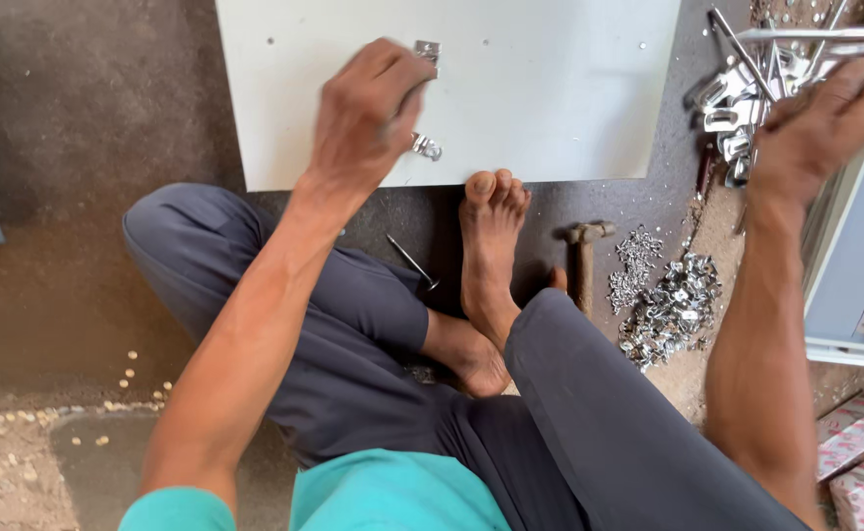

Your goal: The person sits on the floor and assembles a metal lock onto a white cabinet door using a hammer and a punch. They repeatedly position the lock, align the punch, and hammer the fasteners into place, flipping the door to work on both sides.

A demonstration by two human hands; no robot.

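Head view: left hand at 11 o'clock, fingers curled on a small metal hinge lying on the white panel; right hand at 2 o'clock, closed among a pile of metal brackets; hammer on the floor near centre.

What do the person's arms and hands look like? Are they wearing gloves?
No gloves. The left hand and right hand are both bare, with bare forearms. A short teal sleeve shows at the left shoulder. No watch or rings are visible.

Head-worn view, steeply downward, close
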